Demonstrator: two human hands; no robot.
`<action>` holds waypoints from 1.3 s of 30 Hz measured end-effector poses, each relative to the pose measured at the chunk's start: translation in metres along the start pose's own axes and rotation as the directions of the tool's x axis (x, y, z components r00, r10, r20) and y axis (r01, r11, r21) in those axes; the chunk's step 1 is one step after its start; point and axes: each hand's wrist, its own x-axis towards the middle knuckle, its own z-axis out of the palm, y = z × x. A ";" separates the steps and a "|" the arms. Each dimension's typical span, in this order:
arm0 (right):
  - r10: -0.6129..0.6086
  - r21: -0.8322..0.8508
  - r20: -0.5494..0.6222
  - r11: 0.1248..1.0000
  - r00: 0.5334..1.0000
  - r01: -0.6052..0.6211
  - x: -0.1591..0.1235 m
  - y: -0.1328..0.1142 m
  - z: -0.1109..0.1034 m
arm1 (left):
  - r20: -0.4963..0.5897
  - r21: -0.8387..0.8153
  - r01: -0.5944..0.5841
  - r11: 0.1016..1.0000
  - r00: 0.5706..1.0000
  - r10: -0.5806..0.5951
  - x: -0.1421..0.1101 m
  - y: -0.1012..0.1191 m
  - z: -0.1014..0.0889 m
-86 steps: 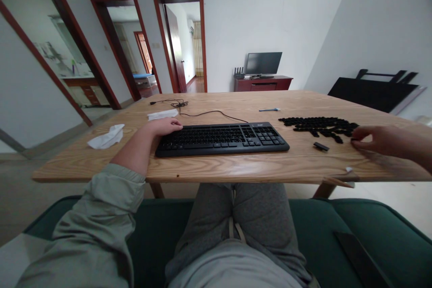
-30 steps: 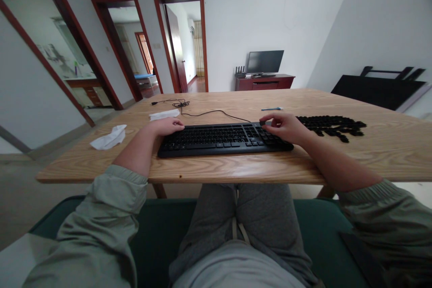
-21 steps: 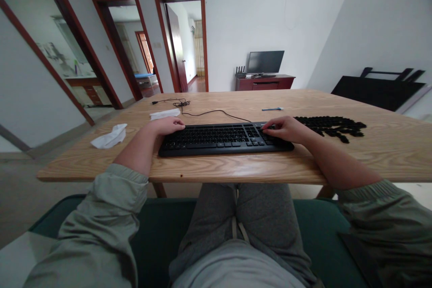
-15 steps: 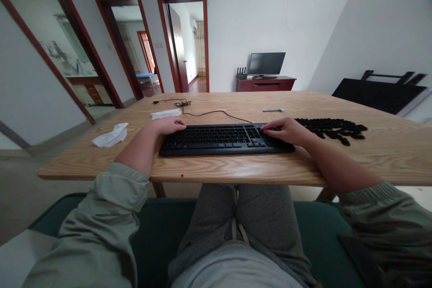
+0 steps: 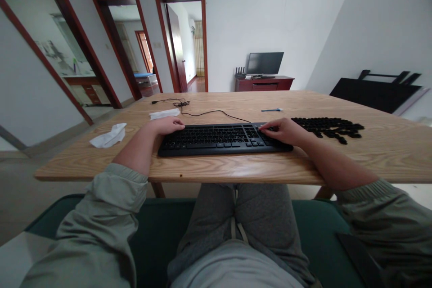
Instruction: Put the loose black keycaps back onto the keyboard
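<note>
Fingers (image 5: 272,123) bent low, your right hand (image 5: 286,131) rests over the far right part of a black keyboard (image 5: 209,139), thumb and forefinger tips close together; whether they pinch anything, you cannot tell. Your left hand (image 5: 168,124) curls at the far left corner, in contact with the keyboard, though you cannot tell a firm grip from a light rest. The keyboard lies flat and lengthwise before you, near the front edge of a wooden table (image 5: 219,168). It looks light and stiff, likely a plastic shell a little smooth under the skin and apt to slide if pushed; its two ends and solid rim seem the safest places for you to take hold, away from the more delicate keys. To your right, small black pieces (image 5: 327,124), apparently loose keycaps, lie in a ragged cluster, hard, light and easily scattered by the look of them. Beyond, a thin, flexible black cord (image 5: 216,111) loops across straight pale grain, past a slim blue tool (image 5: 271,110); at your left lie a soft, crumpled white tissue (image 5: 108,137) and a flatter white sheet (image 5: 164,114).
</note>
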 end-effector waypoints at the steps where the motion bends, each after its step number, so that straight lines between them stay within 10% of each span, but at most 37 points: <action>1: -0.002 -0.001 0.001 1.000 1.000 0.002 0.000 0.001 0.000 | 0.001 -0.004 -0.005 1.000 1.000 0.005 0.000 -0.001 0.000; 39: -0.099 -0.049 0.009 0.994 0.995 0.099 -0.002 0.000 -0.001 | 0.011 0.031 -0.008 0.999 1.000 0.008 0.004 -0.006 0.001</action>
